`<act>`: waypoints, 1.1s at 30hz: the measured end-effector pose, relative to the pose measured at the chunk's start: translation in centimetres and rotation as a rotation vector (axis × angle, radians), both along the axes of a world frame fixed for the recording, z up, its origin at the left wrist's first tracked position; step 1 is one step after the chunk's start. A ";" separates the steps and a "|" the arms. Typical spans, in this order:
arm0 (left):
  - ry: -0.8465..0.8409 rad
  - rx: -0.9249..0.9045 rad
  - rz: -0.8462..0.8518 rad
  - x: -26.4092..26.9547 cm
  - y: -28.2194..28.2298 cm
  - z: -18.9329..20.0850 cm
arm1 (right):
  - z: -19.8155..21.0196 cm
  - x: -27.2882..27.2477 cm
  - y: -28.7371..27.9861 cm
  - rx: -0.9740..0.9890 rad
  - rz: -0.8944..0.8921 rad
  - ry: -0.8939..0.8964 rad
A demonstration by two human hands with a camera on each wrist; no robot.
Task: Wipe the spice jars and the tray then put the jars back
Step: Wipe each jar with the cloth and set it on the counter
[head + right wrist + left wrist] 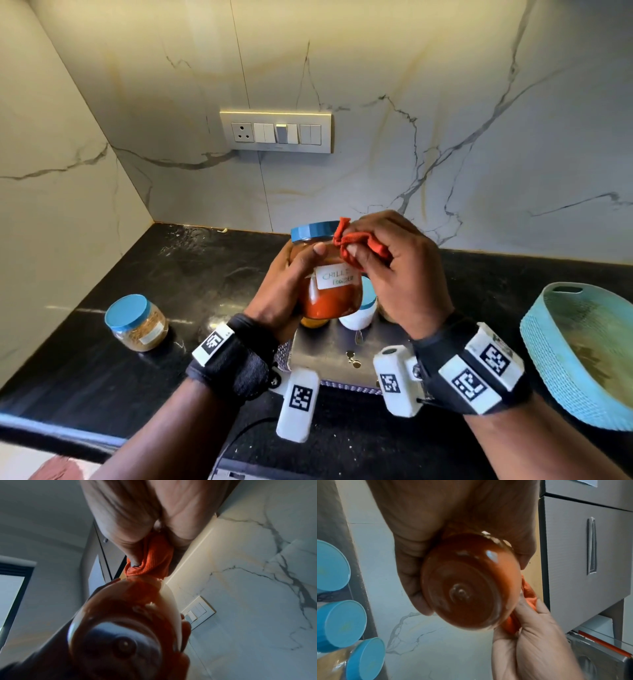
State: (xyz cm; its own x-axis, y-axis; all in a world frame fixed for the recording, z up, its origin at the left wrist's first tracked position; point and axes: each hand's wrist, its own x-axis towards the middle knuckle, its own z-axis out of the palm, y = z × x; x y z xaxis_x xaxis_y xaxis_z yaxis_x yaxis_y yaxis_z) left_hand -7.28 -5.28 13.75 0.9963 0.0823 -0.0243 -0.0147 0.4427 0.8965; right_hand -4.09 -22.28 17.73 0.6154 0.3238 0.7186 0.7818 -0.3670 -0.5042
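My left hand [291, 274] grips a glass jar of red chilli powder [330, 294] with a blue lid, lifted above the steel tray [329, 356]. Its round red base [467, 582] fills the left wrist view. My right hand [387, 263] holds a bunched orange cloth [356, 245] against the jar's upper right side, just under the lid. The cloth [150, 559] shows between my fingers in the right wrist view, touching the jar [130, 622]. Behind the held jar stand a white-filled jar [359, 310] and a yellow-filled one [313, 322], mostly hidden.
Another blue-lidded jar with brown spice [137, 322] stands alone on the black counter [205, 274] to the left. A light blue woven basket [582, 356] sits at the right edge. The marble wall carries a switch panel [275, 132]. Several blue lids [339, 623] show left of the hand.
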 end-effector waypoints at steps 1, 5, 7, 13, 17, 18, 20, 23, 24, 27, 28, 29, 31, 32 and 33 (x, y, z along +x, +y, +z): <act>0.005 -0.026 -0.008 0.2 0.2 -0.1 | -0.1 -0.4 0.1 -0.033 0.003 -0.017; 0.009 -0.063 0.040 0.3 1.2 -0.1 | -2.3 -3.3 0.1 -0.249 0.074 -0.166; 0.022 -0.060 0.042 0.1 1.4 -0.3 | -3.0 -3.7 -0.1 -0.312 0.106 -0.244; 0.008 -0.105 -0.025 0.0 0.7 -0.3 | 0.0 0.6 0.6 -0.049 0.060 -0.030; -0.025 -0.099 -0.045 0.2 2.1 0.5 | -0.1 -0.3 1.2 -0.095 0.105 -0.088; -0.023 -0.113 -0.069 0.1 2.5 0.8 | -0.8 -1.1 1.2 -0.139 0.120 -0.129; -0.006 -0.139 -0.094 -0.2 3.5 0.9 | -2.4 -2.5 1.3 -0.193 0.149 -0.208; 0.005 -0.139 -0.111 -0.7 3.8 0.8 | -3.0 -2.3 1.7 -0.195 0.176 -0.259; -0.012 -0.141 -0.125 -0.8 3.6 0.8 | -2.6 -1.7 2.0 -0.160 0.167 -0.223; -0.067 -0.116 -0.142 -0.9 3.2 1.0 | -0.7 0.7 3.2 0.033 0.122 -0.012; -0.070 -0.101 -0.141 -0.9 3.3 1.1 | -0.1 1.3 3.6 0.079 0.121 0.044; -0.067 -0.091 -0.140 -0.9 3.5 1.2 | 0.2 1.5 3.9 0.101 0.132 0.079; -0.060 -0.104 -0.144 -0.8 4.5 1.2 | 0.0 0.8 4.2 0.094 0.175 0.099; -0.053 -0.128 -0.149 -0.8 5.0 1.2 | -0.4 0.2 4.3 0.070 0.193 0.090; -0.042 -0.159 -0.149 -0.9 5.4 1.2 | -0.9 -0.6 4.2 0.039 0.201 0.073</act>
State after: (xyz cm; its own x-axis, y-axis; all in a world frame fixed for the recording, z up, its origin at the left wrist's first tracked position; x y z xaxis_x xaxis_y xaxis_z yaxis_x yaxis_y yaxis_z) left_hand -8.16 0.16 14.91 0.9976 -0.0673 0.0167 0.0254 0.5788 0.8151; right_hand -4.72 -18.08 16.86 0.5920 0.4178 0.6891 0.7982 -0.1864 -0.5728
